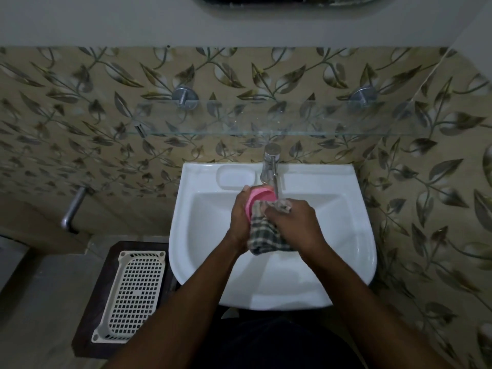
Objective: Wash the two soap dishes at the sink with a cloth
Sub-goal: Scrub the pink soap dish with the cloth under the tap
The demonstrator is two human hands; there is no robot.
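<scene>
Head view, above a wall-hung basin. No brand, label or legible writing appears on anything in view.

The sink (pixel 354 235) is white glazed ceramic, rounded at the near edge and square at the wall, with a moulded oblong soap recess (pixel 235 177) at its back left. A polished metal tap (pixel 271 166) rises at the back centre, its spout reaching out over the bowl.

The left hand (pixel 241 217) holds a pink dish (pixel 259 197) over the bowl; the dish is smooth plastic, oval with a raised rim, tilted so that its hollow faces right. The grip is clenched along the dish's left edge, fingertips at its upper end, just left of the spout. Only one dish can be seen.

The right hand (pixel 295 222) is closed on a checked cloth (pixel 267 238), woven in dark green and pale squares. The cloth is bunched between the two hands, pressed against the lower part of the dish, and its loose end hangs down toward the bowl.

Left of the sink, a cream plastic basket (pixel 133 296), rectangular with a square-grid perforated base, lies on a dark brown stand (pixel 85 344). A clear glass shelf (pixel 266 121) on round metal brackets crosses the wall, which is tiled in a beige leaf pattern.
</scene>
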